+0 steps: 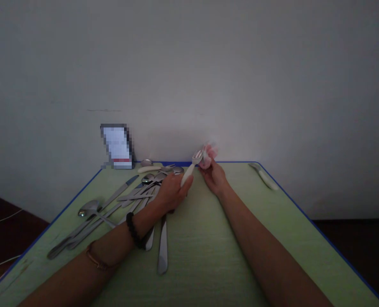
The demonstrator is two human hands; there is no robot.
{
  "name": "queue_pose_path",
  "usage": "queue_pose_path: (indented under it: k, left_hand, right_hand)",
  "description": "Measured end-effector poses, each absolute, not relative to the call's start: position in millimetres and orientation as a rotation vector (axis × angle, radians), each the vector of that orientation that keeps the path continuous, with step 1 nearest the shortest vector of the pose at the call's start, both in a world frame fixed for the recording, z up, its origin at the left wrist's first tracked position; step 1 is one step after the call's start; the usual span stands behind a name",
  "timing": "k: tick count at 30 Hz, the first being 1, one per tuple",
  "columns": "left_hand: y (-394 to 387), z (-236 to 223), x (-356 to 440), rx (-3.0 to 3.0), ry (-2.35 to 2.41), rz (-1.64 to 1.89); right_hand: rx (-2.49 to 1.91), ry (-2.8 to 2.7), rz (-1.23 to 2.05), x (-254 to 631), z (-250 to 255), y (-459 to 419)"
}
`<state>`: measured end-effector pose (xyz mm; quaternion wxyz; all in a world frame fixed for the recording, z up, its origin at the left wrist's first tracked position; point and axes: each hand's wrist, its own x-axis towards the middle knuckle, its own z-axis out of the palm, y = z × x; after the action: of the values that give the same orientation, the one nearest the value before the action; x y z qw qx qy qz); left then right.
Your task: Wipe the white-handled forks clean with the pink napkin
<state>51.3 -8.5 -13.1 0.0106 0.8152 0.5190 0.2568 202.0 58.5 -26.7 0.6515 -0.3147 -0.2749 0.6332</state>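
My left hand point(172, 192) is closed round the white handle of a small fork point(193, 164), holding it tilted up over the green table point(208, 256). My right hand point(214, 175) is pinched on a crumpled pink cloth point(208, 154), pressed against the fork's tines. Under and left of my left hand lies a pile of metal cutlery point(134, 196) with several spoons and knives. A black bead bracelet and a thin bangle sit on my left wrist.
A white-handled utensil point(266, 177) lies alone at the far right edge of the table. A blurred upright card point(117, 147) stands against the white wall at the back left. A white-handled spoon point(151, 167) lies behind the pile. White cables run on the dark floor at left.
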Motion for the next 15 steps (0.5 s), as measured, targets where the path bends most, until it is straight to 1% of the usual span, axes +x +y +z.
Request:
queue_pose_path:
  k: [10, 15]
  left_hand:
    - [-6, -11, 50, 2.693, 1.524, 0.730]
    - [-4, -11, 49, 2.673, 1.553, 0.728]
  right_hand:
    - [-0.715, -1.011, 1.539, 193, -26, 49]
    - [-0.796, -0.917, 1.449, 190, -26, 55]
